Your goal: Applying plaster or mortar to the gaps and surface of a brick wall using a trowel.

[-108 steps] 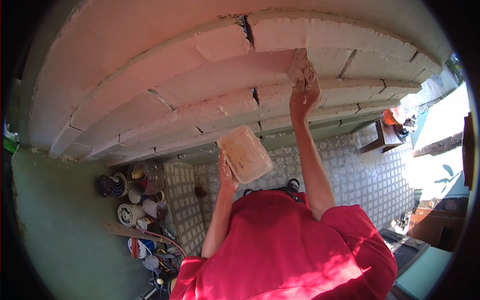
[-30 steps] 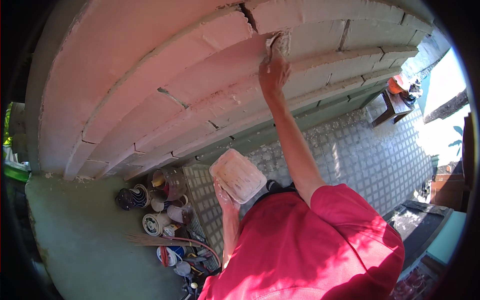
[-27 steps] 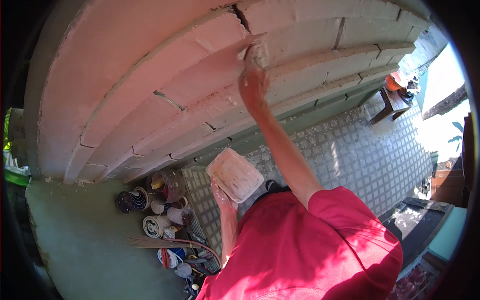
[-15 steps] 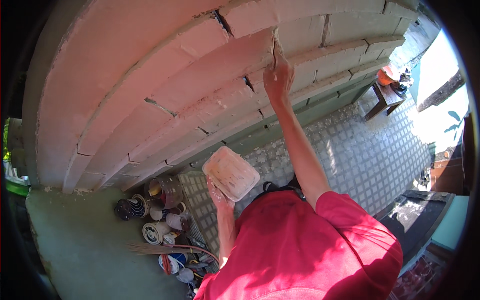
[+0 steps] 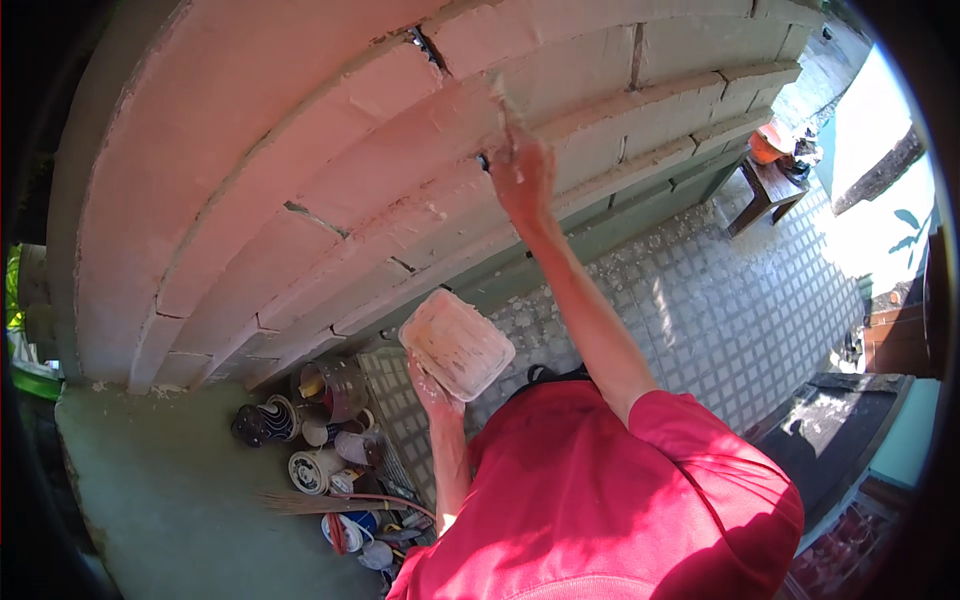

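Note:
My left hand (image 5: 437, 388) grips a rectangular, pale plastic tub (image 5: 457, 345) from its left and lower side. Smears of whitish paste coat the tub and my fingers. Raised against the wall in front of me, my right hand (image 5: 522, 180) is closed round a slim, paste-smeared hand tool (image 5: 502, 105). Motion blurs this tool, so its exact kind is unclear. Its tip is at or close to the face of the pink and grey-green wall (image 5: 400, 150), which has stepped ledges and dark, narrow gaps. One such gap (image 5: 428, 48) lies up and left of the tool.
Buckets (image 5: 315, 470), cups and a straw broom (image 5: 310, 503) crowd the floor at lower left. A small wooden stool (image 5: 765, 190) with an orange item (image 5: 769, 143) on it stands at far right. Checkered tiles (image 5: 690, 290) run alongside the wall; a dark panel (image 5: 835, 430) lies at right.
My right hand and its tool have moved left and slightly down along the wall. The left hand and tub have shifted slightly left in the picture, together with the whole view.

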{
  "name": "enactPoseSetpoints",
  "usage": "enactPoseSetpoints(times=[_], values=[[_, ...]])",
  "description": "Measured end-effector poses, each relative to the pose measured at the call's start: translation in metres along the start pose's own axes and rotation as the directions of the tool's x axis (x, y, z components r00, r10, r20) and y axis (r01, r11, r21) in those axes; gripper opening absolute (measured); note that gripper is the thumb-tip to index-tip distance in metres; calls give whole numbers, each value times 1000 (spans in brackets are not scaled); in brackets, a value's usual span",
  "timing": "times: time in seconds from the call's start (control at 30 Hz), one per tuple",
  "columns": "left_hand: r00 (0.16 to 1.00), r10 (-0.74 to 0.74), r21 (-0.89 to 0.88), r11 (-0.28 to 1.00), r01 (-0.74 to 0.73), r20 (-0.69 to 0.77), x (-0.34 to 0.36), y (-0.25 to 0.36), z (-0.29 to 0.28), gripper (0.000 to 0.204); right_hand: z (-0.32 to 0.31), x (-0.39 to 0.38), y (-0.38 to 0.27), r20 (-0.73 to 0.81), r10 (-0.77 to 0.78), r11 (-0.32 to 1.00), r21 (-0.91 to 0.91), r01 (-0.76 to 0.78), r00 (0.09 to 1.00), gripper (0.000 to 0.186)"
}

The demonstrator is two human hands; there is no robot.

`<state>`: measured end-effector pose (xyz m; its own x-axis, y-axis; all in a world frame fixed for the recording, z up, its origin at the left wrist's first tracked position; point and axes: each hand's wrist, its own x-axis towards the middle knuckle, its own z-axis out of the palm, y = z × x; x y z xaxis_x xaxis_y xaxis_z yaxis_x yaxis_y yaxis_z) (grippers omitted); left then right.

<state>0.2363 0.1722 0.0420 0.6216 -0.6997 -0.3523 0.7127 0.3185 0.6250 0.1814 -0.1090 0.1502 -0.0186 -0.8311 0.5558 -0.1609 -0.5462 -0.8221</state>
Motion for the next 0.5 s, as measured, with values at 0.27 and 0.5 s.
enactPoseSetpoints(times=[0.27, 0.5], values=[[997, 69, -30, 997, -70, -20, -13, 2, -9, 55, 42, 20, 7, -8, -159, 956, -252, 152, 987, 51], [997, 63, -60, 996, -66, -37, -14, 16, -7, 55, 27, -13, 9, 164, -102, 991, 107, 85, 981, 57]])
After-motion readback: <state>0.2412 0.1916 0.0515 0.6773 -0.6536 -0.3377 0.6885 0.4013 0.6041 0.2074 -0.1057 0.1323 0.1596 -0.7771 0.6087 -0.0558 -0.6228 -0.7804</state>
